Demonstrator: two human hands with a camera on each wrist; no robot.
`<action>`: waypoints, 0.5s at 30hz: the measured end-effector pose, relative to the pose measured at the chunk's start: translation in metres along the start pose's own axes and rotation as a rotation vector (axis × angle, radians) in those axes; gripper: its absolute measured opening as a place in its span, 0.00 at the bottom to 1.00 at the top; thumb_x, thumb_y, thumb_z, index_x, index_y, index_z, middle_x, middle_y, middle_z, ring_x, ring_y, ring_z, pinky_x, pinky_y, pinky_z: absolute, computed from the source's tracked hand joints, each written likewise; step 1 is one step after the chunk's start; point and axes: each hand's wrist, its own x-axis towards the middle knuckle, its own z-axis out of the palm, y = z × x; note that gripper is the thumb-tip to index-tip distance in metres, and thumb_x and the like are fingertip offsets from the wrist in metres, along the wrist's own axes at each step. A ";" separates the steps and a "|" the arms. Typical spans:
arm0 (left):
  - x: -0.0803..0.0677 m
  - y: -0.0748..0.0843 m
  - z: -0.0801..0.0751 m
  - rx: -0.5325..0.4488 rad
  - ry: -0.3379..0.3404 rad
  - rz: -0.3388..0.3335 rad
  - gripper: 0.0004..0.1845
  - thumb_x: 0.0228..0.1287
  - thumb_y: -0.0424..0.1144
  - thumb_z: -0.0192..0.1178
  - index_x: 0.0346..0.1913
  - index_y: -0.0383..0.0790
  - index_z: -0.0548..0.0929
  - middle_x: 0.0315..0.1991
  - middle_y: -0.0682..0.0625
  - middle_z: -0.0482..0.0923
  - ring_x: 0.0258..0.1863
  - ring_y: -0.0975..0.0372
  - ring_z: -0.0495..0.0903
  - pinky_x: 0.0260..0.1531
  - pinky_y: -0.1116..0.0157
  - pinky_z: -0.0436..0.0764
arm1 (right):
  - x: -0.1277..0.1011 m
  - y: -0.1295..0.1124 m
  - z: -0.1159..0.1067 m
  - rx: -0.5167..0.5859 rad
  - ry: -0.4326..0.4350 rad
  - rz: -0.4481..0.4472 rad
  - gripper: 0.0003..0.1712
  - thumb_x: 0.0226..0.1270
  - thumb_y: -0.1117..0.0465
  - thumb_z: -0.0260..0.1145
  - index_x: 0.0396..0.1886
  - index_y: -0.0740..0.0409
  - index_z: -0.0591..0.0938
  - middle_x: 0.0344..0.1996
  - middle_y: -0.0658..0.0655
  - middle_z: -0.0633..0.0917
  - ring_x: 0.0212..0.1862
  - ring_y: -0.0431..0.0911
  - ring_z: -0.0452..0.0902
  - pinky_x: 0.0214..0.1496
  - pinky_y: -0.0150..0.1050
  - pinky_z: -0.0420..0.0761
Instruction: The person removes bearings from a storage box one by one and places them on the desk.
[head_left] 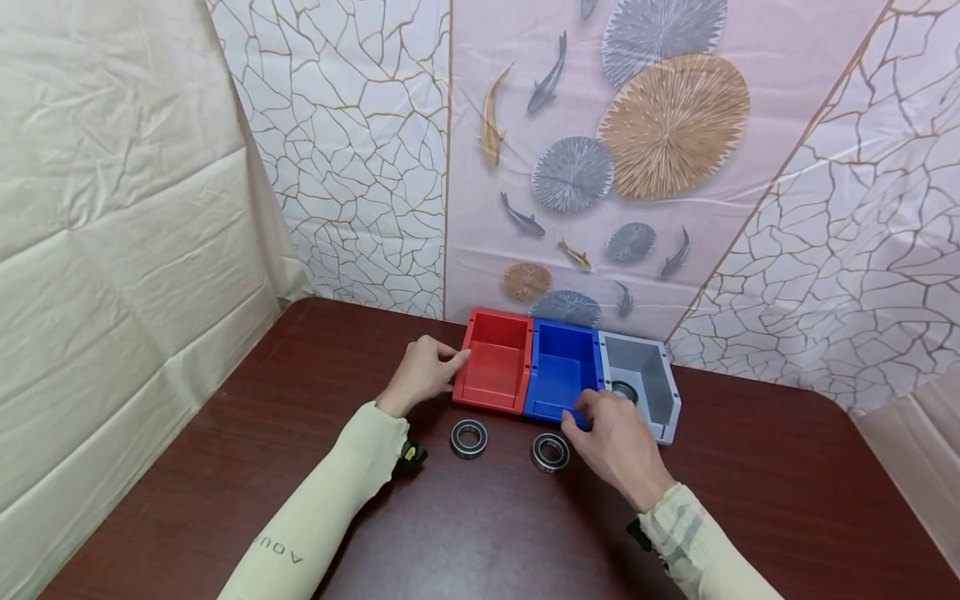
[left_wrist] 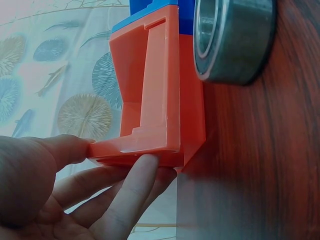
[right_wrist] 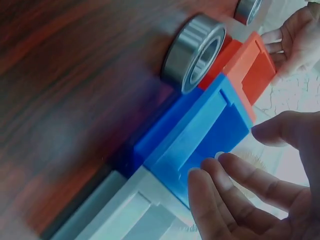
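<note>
My left hand (head_left: 423, 372) holds the left wall of a red bin (head_left: 491, 400). In the left wrist view, the thumb lies on the rim and the fingers (left_wrist: 132, 192) are against the outside wall. Over the front right corner of the blue bin (head_left: 551, 410), beside the grey bin, is my right hand (head_left: 618, 437). Its thumb and fingers stand apart with nothing between them. One ball bearing (head_left: 468, 438) lies on the table before the red bin, and another bearing (head_left: 551, 452) before the blue one. A third bearing (head_left: 625, 391) sits inside the grey bin (head_left: 663, 392), partly hidden.
The three bins stand side by side, touching, near the back edge of a dark red-brown wooden table (head_left: 420, 533). Behind it hangs a patterned cloth (head_left: 517, 125) with fish and round shapes. A pale cloth (head_left: 127, 208) hangs along the left side.
</note>
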 end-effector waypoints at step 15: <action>-0.001 0.001 0.000 -0.009 -0.003 -0.003 0.19 0.73 0.47 0.63 0.51 0.33 0.89 0.42 0.40 0.90 0.28 0.59 0.91 0.33 0.64 0.90 | 0.009 0.026 -0.012 -0.009 0.127 0.048 0.12 0.64 0.56 0.67 0.33 0.62 0.87 0.32 0.60 0.87 0.31 0.51 0.83 0.31 0.49 0.85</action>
